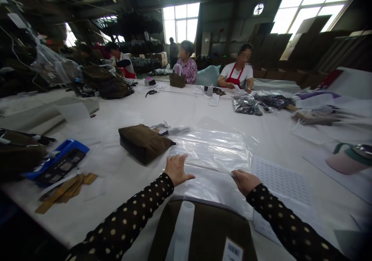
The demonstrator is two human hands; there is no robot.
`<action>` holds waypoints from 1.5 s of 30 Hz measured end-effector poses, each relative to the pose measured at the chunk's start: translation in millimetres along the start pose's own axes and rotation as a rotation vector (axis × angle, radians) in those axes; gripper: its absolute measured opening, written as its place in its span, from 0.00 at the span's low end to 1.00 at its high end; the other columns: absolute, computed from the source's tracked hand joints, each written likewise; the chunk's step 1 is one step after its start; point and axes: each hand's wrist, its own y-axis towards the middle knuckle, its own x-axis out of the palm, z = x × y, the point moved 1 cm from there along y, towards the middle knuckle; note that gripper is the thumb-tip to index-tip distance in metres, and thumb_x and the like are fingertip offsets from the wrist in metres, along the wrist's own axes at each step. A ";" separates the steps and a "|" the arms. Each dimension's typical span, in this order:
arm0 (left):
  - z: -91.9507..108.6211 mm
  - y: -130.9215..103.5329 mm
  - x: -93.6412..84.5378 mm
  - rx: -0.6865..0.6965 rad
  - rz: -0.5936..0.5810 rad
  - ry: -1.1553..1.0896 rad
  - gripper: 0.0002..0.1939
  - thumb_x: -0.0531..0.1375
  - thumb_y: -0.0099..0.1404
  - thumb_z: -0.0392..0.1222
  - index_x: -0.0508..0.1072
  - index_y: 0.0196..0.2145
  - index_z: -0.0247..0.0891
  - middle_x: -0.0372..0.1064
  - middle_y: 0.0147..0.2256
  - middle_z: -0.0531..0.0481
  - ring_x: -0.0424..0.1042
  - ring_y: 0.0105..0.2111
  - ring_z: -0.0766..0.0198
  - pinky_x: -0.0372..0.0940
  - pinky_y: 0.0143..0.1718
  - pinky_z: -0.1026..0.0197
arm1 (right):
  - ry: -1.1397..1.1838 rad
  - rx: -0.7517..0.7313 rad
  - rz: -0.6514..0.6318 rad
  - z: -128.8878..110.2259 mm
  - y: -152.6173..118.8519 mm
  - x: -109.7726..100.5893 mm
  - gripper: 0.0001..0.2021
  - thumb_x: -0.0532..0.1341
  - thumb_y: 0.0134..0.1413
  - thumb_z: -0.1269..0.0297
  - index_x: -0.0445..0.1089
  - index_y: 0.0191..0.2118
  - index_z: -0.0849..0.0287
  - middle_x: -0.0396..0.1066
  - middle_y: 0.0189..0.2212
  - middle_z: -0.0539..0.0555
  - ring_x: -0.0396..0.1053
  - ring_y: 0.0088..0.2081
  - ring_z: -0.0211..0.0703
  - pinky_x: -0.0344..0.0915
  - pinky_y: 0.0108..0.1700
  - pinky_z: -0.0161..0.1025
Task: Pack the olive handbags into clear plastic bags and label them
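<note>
Flat on the white table lies a clear plastic bag [215, 146], its surface wrinkled and shiny. My right hand [245, 181] pinches its right edge between thumb and fingers. On the bag's left side my left hand [176, 170] has its thumb and fingers apart, at or just above the film. Close to me, below both hands, is a dark olive handbag [209, 222] with a white-wrapped handle [183, 230] and a barcode tag [233, 250]. A brown bag [143, 143] lies on its side just beyond my left hand.
Left are a blue tool or dispenser [62, 156] and tan strips [68, 191]. Right are a sticker sheet [281, 181] and a lidded mug [345, 160]. Plastic-wrapped goods [247, 104] lie farther back. Across the table work a person in a red apron [236, 75] and another in a patterned shirt [188, 69].
</note>
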 end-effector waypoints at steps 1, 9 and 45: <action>1.0 0.4 -2.7 0.065 0.040 0.046 0.27 0.59 0.53 0.48 0.61 0.49 0.36 0.65 0.37 0.42 0.65 0.39 0.50 0.58 0.44 0.46 | -0.005 0.008 0.041 2.0 -3.7 -2.2 0.11 0.48 0.58 0.66 0.67 0.40 0.56 0.71 0.35 0.53 0.70 0.33 0.42 0.59 0.29 0.35; -22.4 -20.9 -55.5 0.395 0.110 0.059 0.13 0.48 0.63 0.32 0.68 0.43 0.38 0.67 0.38 0.44 0.64 0.41 0.59 0.58 0.48 0.54 | -0.192 -0.152 0.269 21.4 -40.5 -10.7 0.17 0.46 0.53 0.78 0.68 0.40 0.58 0.72 0.33 0.54 0.70 0.31 0.41 0.62 0.31 0.35; -39.8 -53.3 -20.1 -0.435 -0.096 -0.424 0.08 0.52 0.57 0.36 0.58 0.21 0.39 0.57 0.22 0.54 0.64 0.26 0.66 0.57 0.27 0.65 | -0.036 0.079 0.112 35.4 -65.3 25.9 0.07 0.48 0.52 0.66 0.62 0.28 0.55 0.70 0.28 0.55 0.68 0.30 0.47 0.56 0.28 0.38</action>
